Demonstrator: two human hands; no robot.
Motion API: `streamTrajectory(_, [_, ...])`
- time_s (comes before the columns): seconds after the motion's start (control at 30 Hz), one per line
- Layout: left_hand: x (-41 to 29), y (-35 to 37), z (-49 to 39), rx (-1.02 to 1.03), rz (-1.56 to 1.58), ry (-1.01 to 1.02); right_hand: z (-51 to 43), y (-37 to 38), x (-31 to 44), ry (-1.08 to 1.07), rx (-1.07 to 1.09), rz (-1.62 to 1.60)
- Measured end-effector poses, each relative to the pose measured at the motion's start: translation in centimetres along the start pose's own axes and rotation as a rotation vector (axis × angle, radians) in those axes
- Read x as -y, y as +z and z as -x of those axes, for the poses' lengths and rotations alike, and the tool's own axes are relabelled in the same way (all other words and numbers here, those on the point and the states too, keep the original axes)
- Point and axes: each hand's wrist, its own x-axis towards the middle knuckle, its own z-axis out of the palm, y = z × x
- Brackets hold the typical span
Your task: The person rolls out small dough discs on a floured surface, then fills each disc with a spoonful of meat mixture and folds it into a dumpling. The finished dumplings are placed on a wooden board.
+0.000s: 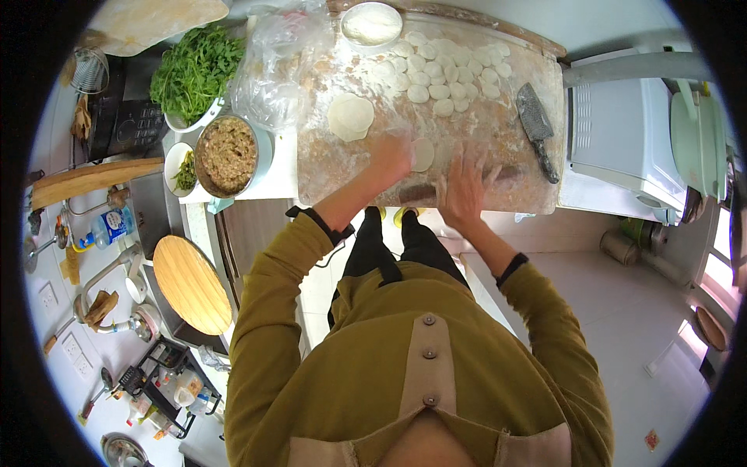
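Observation:
My left hand (392, 155) is curled and blurred, at the left edge of a thin dough round (422, 154) on a floured wooden board (344, 175). My right hand (465, 184) lies palm down with its fingers stretched over the board, right of that round. Blurred dark brown shapes, perhaps a rolling pin (506, 173), show on both sides of it; its grip is unclear. Flattened dough rounds (351, 118) lie in a stack left of centre. Many small dough pieces (437, 76) are spread behind, beside a bowl of flour (372, 24).
A cleaver (534, 119) lies at the board's right side. To the left stand a pot of minced filling (226, 156), a small bowl of chopped greens (180, 169), a colander of leafy greens (195, 76) and a clear plastic bag (277, 70). A white appliance (621, 128) stands at the right.

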Motion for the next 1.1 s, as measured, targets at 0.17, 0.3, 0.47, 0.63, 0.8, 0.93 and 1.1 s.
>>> streamTrajectory(0.17, [-0.6,0.1,1.1,-0.08,0.048,-0.096,-5.8,1.3,0.5,-0.098,-0.215,-0.04])
streamTrajectory(0.3, [0.3,-1.5,-1.2,-0.184,-0.13,0.233,-13.1,2.2,1.0,-0.012,-0.323,-0.156])
streamTrajectory(0.47, [-0.1,-1.5,-2.0,0.017,-0.104,0.168,-8.7,1.1,0.5,-0.072,-0.251,-0.194])
streamTrajectory(0.63, [-0.9,0.4,1.3,-0.075,0.117,-0.125,0.2,-0.1,0.2,0.001,0.078,0.065])
streamTrajectory(0.8, [-0.5,0.7,0.9,-0.082,0.047,-0.09,-8.4,2.0,0.8,-0.147,-0.291,-0.141])
streamTrajectory(0.93, [0.1,-0.8,-2.5,-0.034,-0.19,0.168,-12.8,2.4,1.0,-0.038,-0.334,-0.161])
streamTrajectory(1.1, [-1.0,-0.5,-1.3,-0.027,0.036,0.07,-3.7,0.1,-0.1,-0.113,-0.082,-0.057])
